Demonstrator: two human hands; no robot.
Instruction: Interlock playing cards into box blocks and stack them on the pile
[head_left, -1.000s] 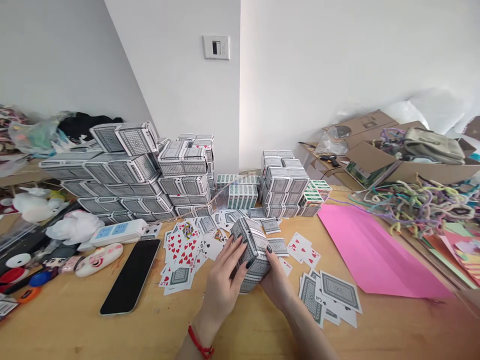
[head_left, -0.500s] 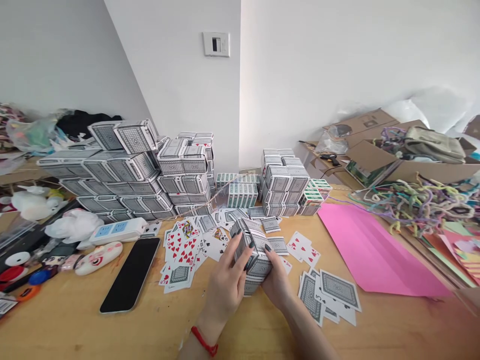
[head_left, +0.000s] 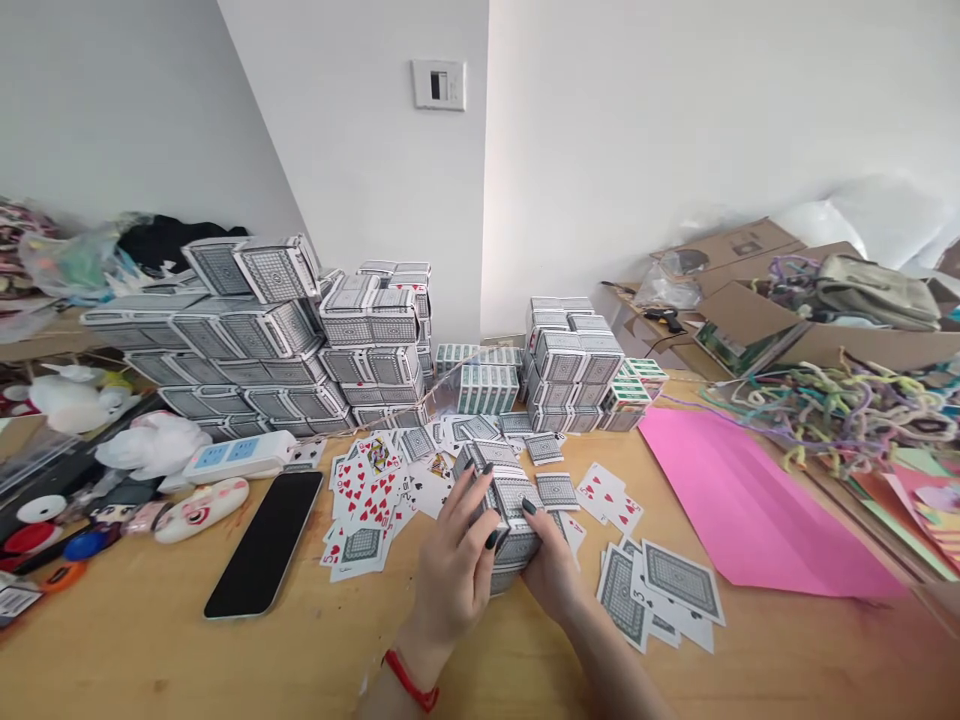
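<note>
Left hand (head_left: 454,572) has its fingers spread over the top and side of the card block (head_left: 508,484), right hand (head_left: 553,572) grips the other side thumb-up, and it sits between them by the loose cards (head_left: 371,505) (can't tell if its bottom touches the table (head_left: 150,640)). I'd squeeze gently and evenly from the 2 sides, since folded card probably creases easily.

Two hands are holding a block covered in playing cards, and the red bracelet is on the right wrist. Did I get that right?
Almost! The red bracelet is on the left wrist, not the right one, as the head view shows. The left hand and right hand are indeed holding a card-covered block.
</note>
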